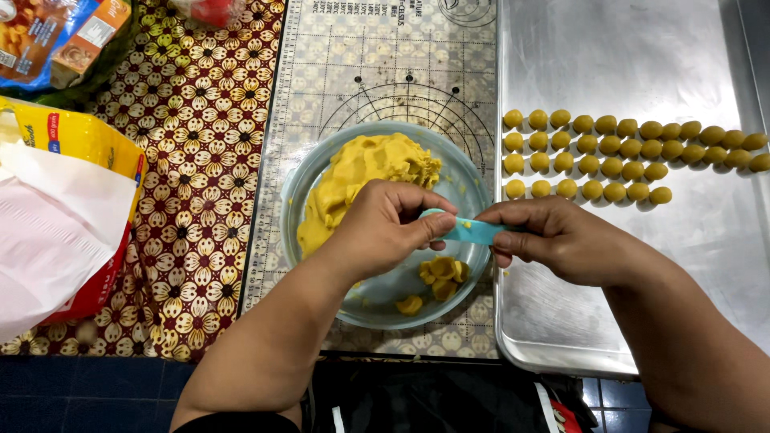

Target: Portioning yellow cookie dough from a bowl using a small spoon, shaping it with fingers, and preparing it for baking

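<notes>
both hands over glass bowl (473, 180) w/ yellow dough (361, 172). right hand (553, 236) pinches handle of small teal scoop (469, 231), fingers closed on it. left hand (389, 224) thumb + fingers closed round scoop's head end. dough bits (441, 273) in bowl below. rows of dough balls (618, 156) on metal tray (642, 64) at right.

Left hand (383, 228) covers scoop end of turquoise spoon (473, 232); whether it carries dough cannot be told. Right hand (553, 240) hides handle tip. Left hand also covers part of dough mound (361, 176) and middle of glass bowl (469, 180). Both forearms cut by bottom edge. Metal tray (642, 64) runs off top and right edges; last dough ball (759, 163) clipped at right edge. Yellow bag (76, 136) and snack packets (56, 36) cut off at left and top. Mat (385, 48) print too small to read.
</notes>
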